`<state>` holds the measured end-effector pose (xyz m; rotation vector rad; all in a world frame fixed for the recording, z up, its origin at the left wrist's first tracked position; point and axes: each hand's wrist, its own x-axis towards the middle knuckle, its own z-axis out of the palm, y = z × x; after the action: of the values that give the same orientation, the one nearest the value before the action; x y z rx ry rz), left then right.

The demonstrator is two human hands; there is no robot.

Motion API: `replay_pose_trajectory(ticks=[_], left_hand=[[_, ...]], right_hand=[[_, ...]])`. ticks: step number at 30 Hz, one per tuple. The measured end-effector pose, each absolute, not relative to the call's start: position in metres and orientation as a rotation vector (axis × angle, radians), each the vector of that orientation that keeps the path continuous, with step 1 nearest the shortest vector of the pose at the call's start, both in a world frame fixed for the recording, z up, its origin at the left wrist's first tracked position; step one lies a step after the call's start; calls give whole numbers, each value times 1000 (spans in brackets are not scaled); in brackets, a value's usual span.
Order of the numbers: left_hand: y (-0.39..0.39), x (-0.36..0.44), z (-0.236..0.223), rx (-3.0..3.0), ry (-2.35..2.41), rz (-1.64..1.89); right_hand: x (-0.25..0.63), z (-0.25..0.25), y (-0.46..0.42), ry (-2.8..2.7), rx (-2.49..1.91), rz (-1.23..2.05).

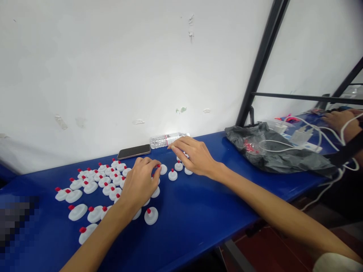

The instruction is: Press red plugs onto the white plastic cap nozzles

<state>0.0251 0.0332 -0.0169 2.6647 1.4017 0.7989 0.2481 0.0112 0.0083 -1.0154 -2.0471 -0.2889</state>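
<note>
Many white round caps with red tips (104, 181) stand on the blue table (198, 219), mostly left of and beneath my left hand (140, 179). Thumb and index finger of that hand close around the red tip of one white cap (163, 169) by the table's middle. My right hand (193, 154) hovers over a few more caps, its fingers drawn together and pointing left. Whatever its fingertips may hold is too small to make out. Just in front of the right hand stands a single cap (172, 175). Another cap (151, 216) stands near my left wrist.
Against the white wall lie a phone (134, 151) and a clear plastic bottle (161, 141). To the right, a dark plastic bag (263, 155) has red bits and white cables on it, beside a black metal frame (256, 68). Another person's hand (340, 120) is at the far right.
</note>
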Motion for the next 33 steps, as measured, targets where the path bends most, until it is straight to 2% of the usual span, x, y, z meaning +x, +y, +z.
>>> replay_pose_trajectory(ticks=[23, 33], left_hand=[[35, 26, -21, 2647, 1186, 740], [35, 25, -19, 2685, 1203, 760]], right_hand=[[254, 13, 14, -1994, -1144, -342], [297, 4, 52, -1890, -1465, -7]])
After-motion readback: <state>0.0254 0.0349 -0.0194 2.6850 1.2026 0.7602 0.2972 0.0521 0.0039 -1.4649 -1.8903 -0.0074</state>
